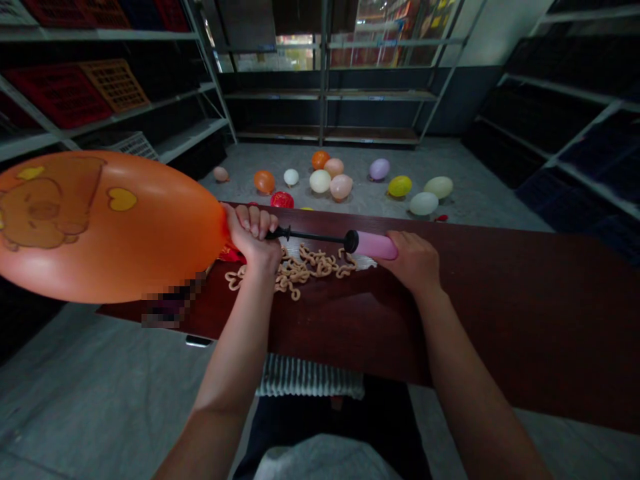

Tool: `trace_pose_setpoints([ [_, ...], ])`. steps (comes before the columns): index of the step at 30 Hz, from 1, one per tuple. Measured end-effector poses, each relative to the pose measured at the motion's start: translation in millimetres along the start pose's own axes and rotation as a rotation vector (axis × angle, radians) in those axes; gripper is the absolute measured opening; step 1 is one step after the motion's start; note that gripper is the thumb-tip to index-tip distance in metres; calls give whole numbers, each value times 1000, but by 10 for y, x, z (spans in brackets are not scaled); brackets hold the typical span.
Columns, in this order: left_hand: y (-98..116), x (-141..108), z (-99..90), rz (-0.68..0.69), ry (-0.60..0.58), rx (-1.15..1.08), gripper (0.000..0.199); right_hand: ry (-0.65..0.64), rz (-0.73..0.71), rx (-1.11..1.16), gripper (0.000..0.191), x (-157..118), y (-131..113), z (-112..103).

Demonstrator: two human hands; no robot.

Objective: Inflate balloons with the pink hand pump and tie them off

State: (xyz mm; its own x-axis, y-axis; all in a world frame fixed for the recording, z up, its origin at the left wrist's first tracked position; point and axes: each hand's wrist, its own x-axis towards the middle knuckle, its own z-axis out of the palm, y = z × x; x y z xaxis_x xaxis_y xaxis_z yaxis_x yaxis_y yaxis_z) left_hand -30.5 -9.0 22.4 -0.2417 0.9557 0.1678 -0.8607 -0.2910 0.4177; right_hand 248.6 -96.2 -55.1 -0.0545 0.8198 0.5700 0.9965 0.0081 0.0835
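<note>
A large inflated orange balloon (150,227), printed with a bear and yellow hearts, stretches to the left from my left hand (256,237). That hand is closed around its neck and the black end of a hand balloon pump (375,245); the join is hidden by my fingers. My right hand (413,260) is wrapped round the pump's pink barrel. Between my hands the black rod (317,236) shows, drawn out. Below the pump, a heap of tan curly balloons (305,267) lies on the dark red table (480,320). A red packet (231,253) is partly hidden behind my left wrist.
Several inflated balloons lie on the floor beyond the table, among them a yellow balloon (400,186) and a purple balloon (379,169). Metal shelves (320,133) line the back; crates (60,93) fill the left shelving. A striped cushion (310,377) is at the table's near edge.
</note>
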Motion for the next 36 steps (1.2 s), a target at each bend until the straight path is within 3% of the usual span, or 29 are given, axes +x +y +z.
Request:
trace_pose_setpoints([
  [8, 8, -101, 83, 1, -22, 28, 57, -108, -37, 86, 48, 13, -162, -80],
  [20, -340, -404, 159, -138, -22, 106, 61, -109, -94, 193, 48, 72, -569, -117],
  [28, -290, -257, 98, -167, 51, 96, 59, -29, -79, 122, 52, 129, -530, -139],
  [36, -236, -54, -27, -126, 126, 34, 54, 17, -95, -37, 46, 112, -262, -58],
])
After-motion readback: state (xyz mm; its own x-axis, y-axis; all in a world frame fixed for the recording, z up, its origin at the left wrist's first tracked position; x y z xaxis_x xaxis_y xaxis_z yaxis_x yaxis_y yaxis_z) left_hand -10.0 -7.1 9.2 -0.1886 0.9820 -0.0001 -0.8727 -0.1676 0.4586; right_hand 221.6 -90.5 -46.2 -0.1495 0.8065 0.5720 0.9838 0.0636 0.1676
